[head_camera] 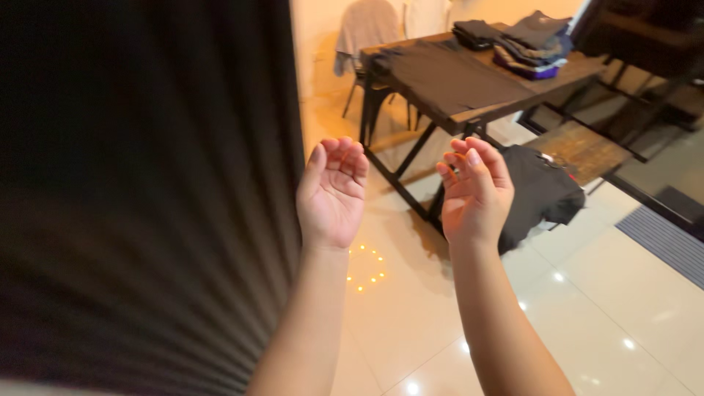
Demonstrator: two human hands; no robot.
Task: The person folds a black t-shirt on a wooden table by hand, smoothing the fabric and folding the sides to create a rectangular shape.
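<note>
Our left hand [331,194] and right hand [475,194] hover empty, palms up, fingers loosely curled. Behind our right hand, a black shirt [539,192] hangs beside a dark table [469,92] bearing folded clothes [532,44].

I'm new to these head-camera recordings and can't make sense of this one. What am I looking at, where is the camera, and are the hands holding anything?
There is no machine here. The single picture comes from a camera worn on a person's head, looking down and forward past their own bare arms. The left hand and the right hand are raised in front of the body, fingers curled, palms turned toward each other. Both are empty and touch nothing. The big dark blur on the left is a ribbed dark surface very close to the camera. Beyond the hands stands a dark wooden table with a dark garment spread flat and a stack of folded clothes. Another dark garment hangs below the table's near end, above the glossy tiled floor.
</note>
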